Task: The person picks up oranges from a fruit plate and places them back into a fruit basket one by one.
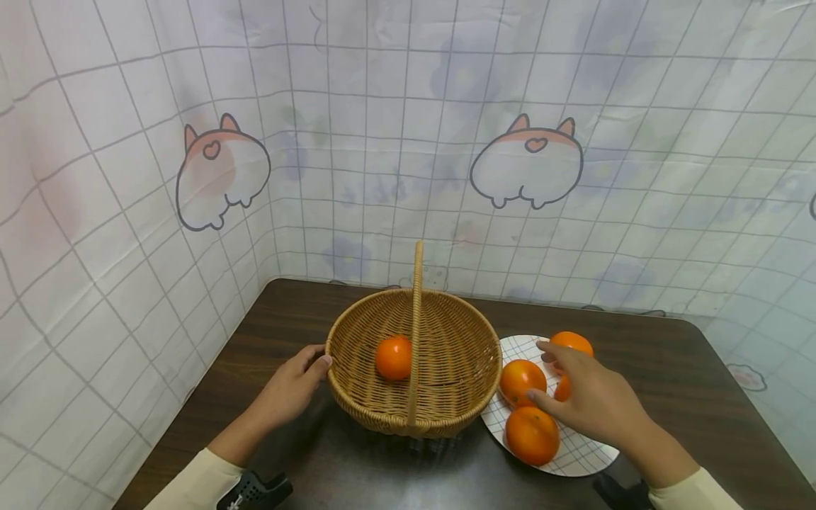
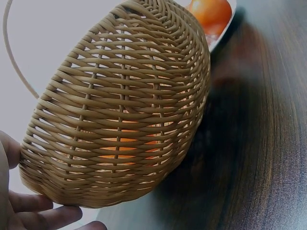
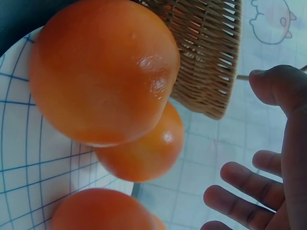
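Note:
A wicker basket [image 1: 446, 418] with a tall arched handle stands in the middle of the table, one orange [image 1: 393, 358] inside. At its left rim, my left hand [image 1: 290, 389] holds the basket with thumb on the rim; in the left wrist view its fingers [image 2: 57, 216] lie along the outer wall. Several oranges [image 1: 532, 435] lie on a white plate [image 1: 576, 460] with a grid pattern, right of the basket. Above the plate hovers my right hand [image 1: 599, 393], fingers spread and thumb apart, holding nothing. It partly hides an orange [image 1: 562, 389] in the head view.
The dark wooden table [image 1: 255, 340] carries the basket and plate, which stand close together. A white gridded cloth [image 1: 382, 142] with cartoon animals hangs behind the table and along its sides.

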A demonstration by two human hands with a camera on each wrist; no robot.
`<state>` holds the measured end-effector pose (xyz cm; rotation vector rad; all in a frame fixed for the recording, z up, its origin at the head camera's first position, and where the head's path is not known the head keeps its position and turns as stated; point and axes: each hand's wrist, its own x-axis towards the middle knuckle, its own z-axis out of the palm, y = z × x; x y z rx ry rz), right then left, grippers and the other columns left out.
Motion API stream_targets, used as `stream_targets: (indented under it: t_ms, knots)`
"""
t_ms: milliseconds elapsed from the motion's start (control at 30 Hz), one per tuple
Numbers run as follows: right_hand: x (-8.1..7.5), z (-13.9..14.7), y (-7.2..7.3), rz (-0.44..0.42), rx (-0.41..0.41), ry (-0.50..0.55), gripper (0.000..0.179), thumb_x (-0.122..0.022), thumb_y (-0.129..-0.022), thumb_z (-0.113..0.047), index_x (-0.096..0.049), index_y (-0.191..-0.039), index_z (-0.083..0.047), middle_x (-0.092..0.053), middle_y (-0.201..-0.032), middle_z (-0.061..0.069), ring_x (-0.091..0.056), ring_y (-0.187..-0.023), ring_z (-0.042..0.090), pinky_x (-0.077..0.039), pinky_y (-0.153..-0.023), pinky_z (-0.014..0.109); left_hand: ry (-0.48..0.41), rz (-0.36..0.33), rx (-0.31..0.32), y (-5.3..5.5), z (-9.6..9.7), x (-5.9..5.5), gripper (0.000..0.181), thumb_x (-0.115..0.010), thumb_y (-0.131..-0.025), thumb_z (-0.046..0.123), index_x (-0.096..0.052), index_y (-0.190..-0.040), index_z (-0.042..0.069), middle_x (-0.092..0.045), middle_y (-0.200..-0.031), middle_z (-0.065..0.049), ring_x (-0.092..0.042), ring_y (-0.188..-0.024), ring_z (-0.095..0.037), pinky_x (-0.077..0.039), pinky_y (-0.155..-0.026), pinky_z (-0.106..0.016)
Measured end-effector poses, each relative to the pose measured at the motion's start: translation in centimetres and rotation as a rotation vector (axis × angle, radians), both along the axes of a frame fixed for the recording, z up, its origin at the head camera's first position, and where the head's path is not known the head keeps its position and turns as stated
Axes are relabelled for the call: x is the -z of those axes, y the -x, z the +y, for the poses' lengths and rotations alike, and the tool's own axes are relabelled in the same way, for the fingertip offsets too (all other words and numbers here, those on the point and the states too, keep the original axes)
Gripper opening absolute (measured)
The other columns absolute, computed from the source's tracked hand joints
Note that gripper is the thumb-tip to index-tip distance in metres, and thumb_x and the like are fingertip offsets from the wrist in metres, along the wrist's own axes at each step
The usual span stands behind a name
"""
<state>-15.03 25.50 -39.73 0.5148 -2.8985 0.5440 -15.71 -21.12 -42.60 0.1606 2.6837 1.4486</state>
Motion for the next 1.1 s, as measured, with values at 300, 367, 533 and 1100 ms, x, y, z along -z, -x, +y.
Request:
stream_targets:
  t_ms: [300, 367, 533, 1100]
  knots:
    - [0.2, 1.2, -0.3, -0.030, 0.040, -0.010, 0.078, -0.079, -0.084, -0.058, -0.055, -0.143, -0.012, -0.067, -0.128, 0.006, -0.068, -0.103, 0.029, -0.056, -0.066, 0.049, -0.012, -0.003, -0.001, -0.1, 0.0, -0.1, 0.053, -0.044, -0.112, 0.038, -0.044, -0.151, 0.002, -0.057, -0.139, -0.020, -0.060, -0.122, -0.034, -0.052, -0.097, -0.051]
    - [0.2, 1.5, -0.4, -0.037, 0.053, -0.018, 0.079, -0.077, -0.085, -0.062, -0.056, -0.142, -0.012, -0.065, -0.131, 0.009, -0.066, -0.106, 0.033, -0.056, -0.068, 0.053, -0.008, -0.002, -0.003, -0.1, 0.0, -0.1, 0.053, -0.044, -0.112, 0.038, -0.044, -0.151, 0.002, -0.058, -0.139, -0.020, -0.061, -0.122, -0.034, -0.052, -0.097, -0.051]
    - [0.4, 2.4, -0.7, -0.050, 0.081, -0.058, 0.086, -0.071, -0.085, -0.069, -0.055, -0.143, -0.009, -0.059, -0.136, 0.022, -0.063, -0.109, 0.043, -0.055, -0.069, 0.060, 0.003, 0.001, -0.006, -0.2, 0.0, 0.0, 0.054, -0.044, -0.112, 0.038, -0.044, -0.151, 0.002, -0.058, -0.139, -0.020, -0.061, -0.121, -0.034, -0.053, -0.097, -0.050]
    - [1.2, 5.3, -1.2, -0.072, 0.127, -0.052, 0.089, -0.069, -0.085, -0.071, -0.054, -0.143, -0.005, -0.061, -0.132, 0.021, -0.061, -0.109, 0.040, -0.054, -0.070, 0.061, -0.011, -0.005, 0.002, 0.0, -0.2, 0.1, 0.057, -0.044, -0.111, 0.042, -0.044, -0.151, 0.001, -0.056, -0.141, -0.021, -0.060, -0.124, -0.036, -0.052, -0.098, -0.051]
